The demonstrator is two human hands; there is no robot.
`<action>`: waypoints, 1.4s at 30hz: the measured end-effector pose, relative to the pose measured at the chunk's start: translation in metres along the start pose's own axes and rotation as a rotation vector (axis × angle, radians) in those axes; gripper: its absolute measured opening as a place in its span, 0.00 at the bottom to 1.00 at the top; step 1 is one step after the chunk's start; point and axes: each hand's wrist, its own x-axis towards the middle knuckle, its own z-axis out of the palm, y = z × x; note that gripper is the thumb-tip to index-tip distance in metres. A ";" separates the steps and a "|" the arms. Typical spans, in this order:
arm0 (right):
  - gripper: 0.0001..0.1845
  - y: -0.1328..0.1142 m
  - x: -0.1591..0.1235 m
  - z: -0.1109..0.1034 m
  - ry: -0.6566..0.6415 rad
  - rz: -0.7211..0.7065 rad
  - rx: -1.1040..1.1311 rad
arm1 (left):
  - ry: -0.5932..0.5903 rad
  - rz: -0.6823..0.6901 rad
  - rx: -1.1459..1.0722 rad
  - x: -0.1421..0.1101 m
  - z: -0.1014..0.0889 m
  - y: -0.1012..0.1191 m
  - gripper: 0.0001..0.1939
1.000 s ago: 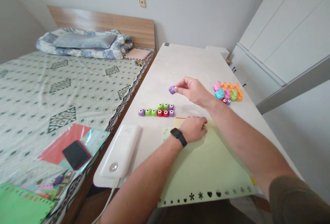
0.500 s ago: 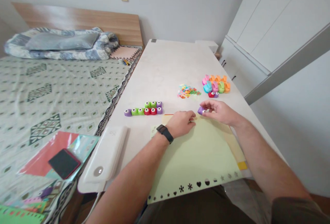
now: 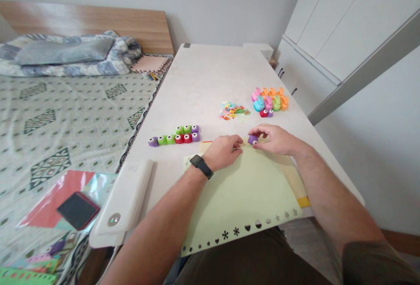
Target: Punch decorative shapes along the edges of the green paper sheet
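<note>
White plastic oblong device (image 3: 127,197) lies at the table's left edge. Beyond it, small green, red and purple plastic punches (image 3: 179,138) sit in two rows. Next, the left hand (image 3: 225,151), loosely curled, rests at the far edge of a pale green paper sheet (image 3: 243,188); whether it grips the paper cannot be told. Multicoloured confetti (image 3: 233,110) lies beyond. Rightward, a small purple plastic punch (image 3: 252,139) is at the sheet's far edge, pinched between thumb and fingers of the nearly closed right hand (image 3: 277,139).
</note>
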 end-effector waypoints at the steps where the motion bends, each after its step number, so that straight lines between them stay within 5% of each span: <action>1: 0.21 0.000 0.000 0.000 0.001 -0.008 -0.003 | -0.001 -0.001 -0.001 0.000 0.000 0.000 0.13; 19: 0.22 -0.002 -0.002 0.002 -0.162 -0.036 0.019 | -0.015 -0.028 -0.021 0.001 -0.002 0.003 0.13; 42: 0.21 -0.004 -0.003 0.002 -0.173 0.011 -0.011 | -0.016 -0.013 -0.035 0.001 -0.005 0.007 0.13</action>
